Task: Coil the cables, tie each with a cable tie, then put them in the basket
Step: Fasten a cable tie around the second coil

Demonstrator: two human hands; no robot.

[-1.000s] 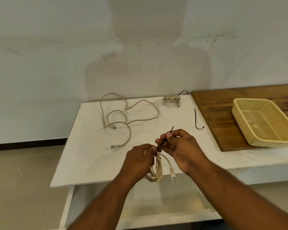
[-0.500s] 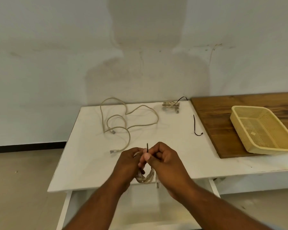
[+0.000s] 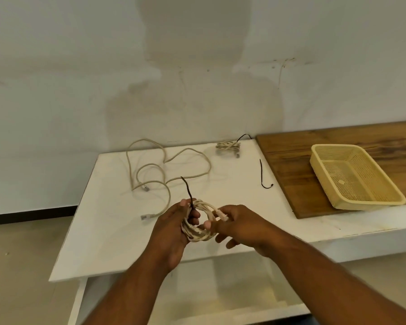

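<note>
A beige coiled cable (image 3: pixel 205 208) is held above the white table's (image 3: pixel 117 233) front part. My left hand (image 3: pixel 174 228) grips its left side, where a black cable tie (image 3: pixel 187 188) wraps it and sticks up. My right hand (image 3: pixel 242 225) pinches the coil's right side near a plug. A loose beige cable (image 3: pixel 164 167) sprawls on the table behind. A small tied bundle (image 3: pixel 227 145) lies at the back. A spare black tie (image 3: pixel 263 174) lies to the right. The yellow mesh basket (image 3: pixel 319 158) sits empty on the wooden board.
The wooden board (image 3: pixel 291 165) covers the table's right part, up against the wall. Below the table front an open white drawer (image 3: pixel 220 299) shows. The floor lies to the left.
The coil has been turned from hanging to lying open between my hands. My right hand has let go of the tie's tail and shifted to the coil's right side. The tie now stands free.
</note>
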